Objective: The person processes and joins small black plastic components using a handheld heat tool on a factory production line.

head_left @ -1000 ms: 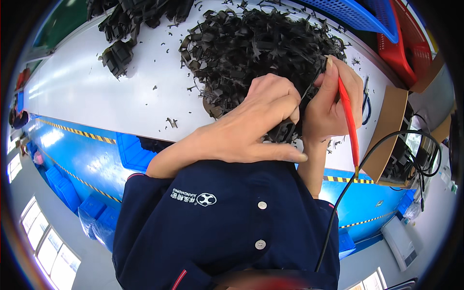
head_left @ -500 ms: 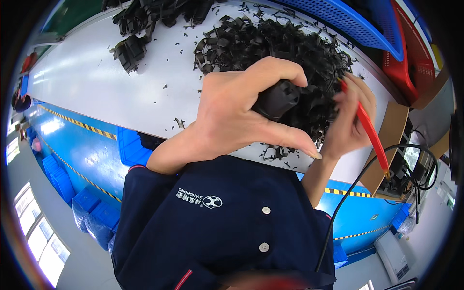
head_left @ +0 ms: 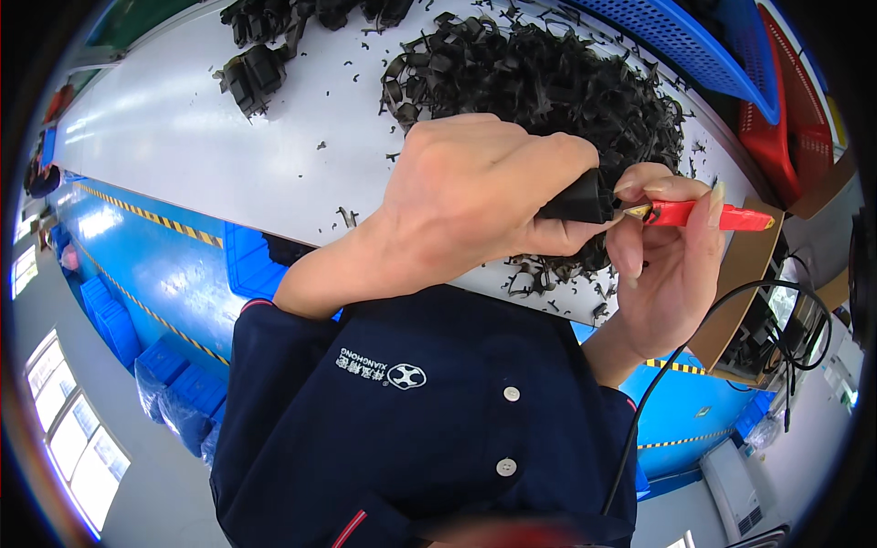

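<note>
Black part (head_left: 575, 199): small, moulded, held up above the near edge of the white table (head_left: 183, 155), close to the person's chest. Left hand (head_left: 475, 196) is closed around it, fingers curled over the top, thumb underneath; only the right end of the part shows past the fingers.

Red knife (head_left: 703, 216): thin handle lying roughly level, tip end meeting the exposed end of the part. Right hand (head_left: 662, 265) pinches the knife, thumb along the top, fingers wrapped below. The two hands touch at the part.

Behind the hands: large heap of black scrap (head_left: 548, 87), thin curled strips and offcuts, spread over the table's right half, with loose flecks scattered around it. A separate cluster of black parts (head_left: 265, 55) sits at the far left of the table, well apart from the heap.

Far right: blue basket (head_left: 694, 46), red basket (head_left: 786, 100) beside it. Cardboard box (head_left: 744, 292) stands beyond the table's right end.
</note>
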Motion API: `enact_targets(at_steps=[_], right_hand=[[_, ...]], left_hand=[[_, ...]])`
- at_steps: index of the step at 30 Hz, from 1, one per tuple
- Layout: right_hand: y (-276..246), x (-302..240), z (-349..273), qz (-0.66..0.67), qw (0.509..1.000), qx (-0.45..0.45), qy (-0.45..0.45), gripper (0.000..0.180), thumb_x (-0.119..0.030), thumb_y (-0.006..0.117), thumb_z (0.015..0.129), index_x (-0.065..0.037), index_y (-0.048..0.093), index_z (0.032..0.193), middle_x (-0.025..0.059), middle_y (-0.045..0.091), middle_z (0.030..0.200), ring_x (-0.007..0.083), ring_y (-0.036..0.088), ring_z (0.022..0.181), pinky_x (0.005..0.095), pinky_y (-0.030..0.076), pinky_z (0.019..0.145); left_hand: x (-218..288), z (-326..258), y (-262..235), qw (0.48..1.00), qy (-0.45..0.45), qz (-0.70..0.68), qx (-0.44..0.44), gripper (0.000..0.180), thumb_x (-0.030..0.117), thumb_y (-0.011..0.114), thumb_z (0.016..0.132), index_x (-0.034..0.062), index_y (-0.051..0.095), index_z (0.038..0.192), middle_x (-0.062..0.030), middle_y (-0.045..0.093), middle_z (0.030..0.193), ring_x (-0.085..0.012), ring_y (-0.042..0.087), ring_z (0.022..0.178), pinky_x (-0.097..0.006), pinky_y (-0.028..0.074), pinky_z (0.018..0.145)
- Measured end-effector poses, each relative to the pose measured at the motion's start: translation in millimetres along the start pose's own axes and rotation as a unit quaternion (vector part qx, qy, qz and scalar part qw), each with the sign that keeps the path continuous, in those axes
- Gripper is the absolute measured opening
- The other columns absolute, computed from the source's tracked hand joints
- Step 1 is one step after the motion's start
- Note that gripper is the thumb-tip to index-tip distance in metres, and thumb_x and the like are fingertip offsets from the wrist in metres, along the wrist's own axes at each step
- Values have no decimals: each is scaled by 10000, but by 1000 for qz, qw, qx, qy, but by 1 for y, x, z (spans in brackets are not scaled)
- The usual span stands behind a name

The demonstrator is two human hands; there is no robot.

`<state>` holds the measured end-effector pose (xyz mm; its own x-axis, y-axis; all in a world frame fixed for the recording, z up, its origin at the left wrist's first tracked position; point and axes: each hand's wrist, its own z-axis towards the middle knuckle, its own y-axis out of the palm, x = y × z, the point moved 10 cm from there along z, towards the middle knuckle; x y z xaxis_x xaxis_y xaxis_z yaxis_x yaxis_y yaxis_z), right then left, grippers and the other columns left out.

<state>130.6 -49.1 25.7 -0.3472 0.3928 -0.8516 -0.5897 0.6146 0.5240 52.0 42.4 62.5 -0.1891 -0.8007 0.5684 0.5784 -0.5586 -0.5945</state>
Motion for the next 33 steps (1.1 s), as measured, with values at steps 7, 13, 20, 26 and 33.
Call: enact_targets(at_steps=[7,13,20,26,33], right_hand=[[1,3,0,-55,998,20,25,373,-210,371,903,69,584,777,223,601,778,100,425,398,180,317,364],[0,3,-1,-108,994,20,19,330,-205,418,886,59,592,795,202,611,752,98,424,384,174,318,364],[21,-29,-23,-390,887,-2,-248,136,-2,586,754,66,581,872,186,608,828,211,591,658,243,475,571],[24,-40,-32,-547,754,62,-359,154,-5,572,770,87,563,893,202,600,847,222,590,645,275,489,618],[-30,-26,-14,-315,910,167,-212,380,-244,392,902,111,528,884,97,477,523,91,389,423,194,294,401]], left_hand=[[2,0,0,999,37,26,-14,334,115,732,456,79,604,763,-26,473,510,-170,490,440,-252,370,411],[4,1,3,997,47,43,-33,350,189,712,475,77,487,719,-12,441,517,-178,490,479,-283,380,441],[2,-1,5,999,25,23,-32,316,113,736,485,63,591,761,-34,492,527,-183,496,453,-270,380,420],[-1,-5,14,999,-29,-11,-20,268,154,753,542,59,557,698,-48,507,518,-202,513,451,-265,385,411],[-8,-11,20,994,-84,-5,-67,338,280,744,593,43,533,712,-56,475,482,-203,490,410,-266,381,392]])
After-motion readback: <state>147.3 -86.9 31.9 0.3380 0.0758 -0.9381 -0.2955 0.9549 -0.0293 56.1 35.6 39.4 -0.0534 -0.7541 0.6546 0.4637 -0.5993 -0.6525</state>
